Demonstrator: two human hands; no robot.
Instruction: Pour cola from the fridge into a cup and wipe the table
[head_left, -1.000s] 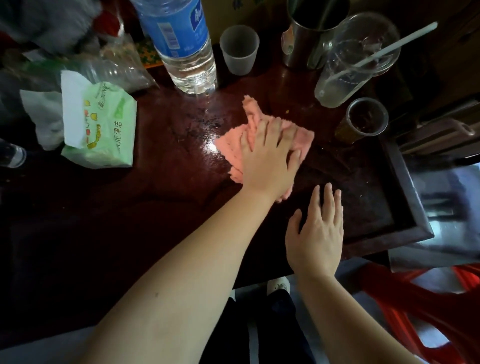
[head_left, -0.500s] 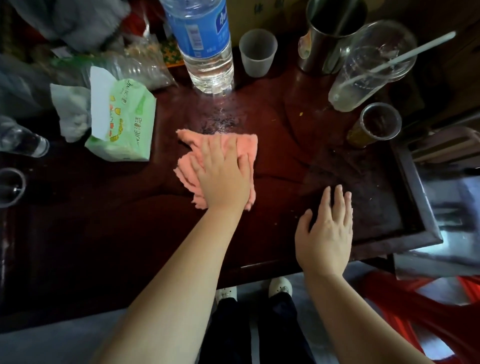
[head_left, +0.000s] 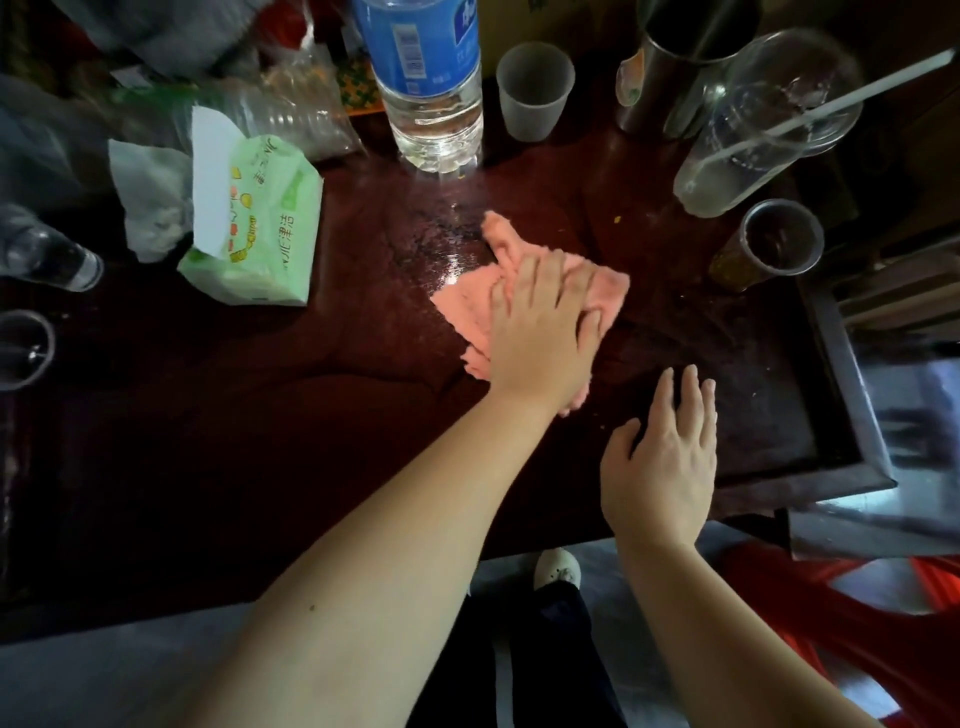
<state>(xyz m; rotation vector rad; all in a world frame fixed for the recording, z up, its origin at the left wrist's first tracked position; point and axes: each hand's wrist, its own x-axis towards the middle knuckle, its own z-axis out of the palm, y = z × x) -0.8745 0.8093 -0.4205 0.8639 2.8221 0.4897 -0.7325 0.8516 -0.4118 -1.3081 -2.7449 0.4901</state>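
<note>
A crumpled pink cloth (head_left: 470, 306) lies on the dark red wooden table (head_left: 311, 405), over a wet, shiny patch near the middle. My left hand (head_left: 543, 332) presses flat on the cloth, fingers spread over it. Flat on the table near the front edge rests my right hand (head_left: 662, 457), fingers apart and holding nothing. A small cup with a dark inside (head_left: 774, 244) stands at the right. A small frosted plastic cup (head_left: 535, 91) stands at the back. No cola bottle is in view.
A large water bottle (head_left: 431, 83) stands at the back centre. A green tissue pack (head_left: 260, 228) lies at the left beside crumpled plastic. A metal tumbler (head_left: 670, 78) and a clear cup with a straw (head_left: 753, 124) are at the back right. A red stool (head_left: 857, 623) stands below right.
My left hand has swept the pink cloth from left of centre back to the right, toward the middle of the table. My right hand has stayed flat in place.
</note>
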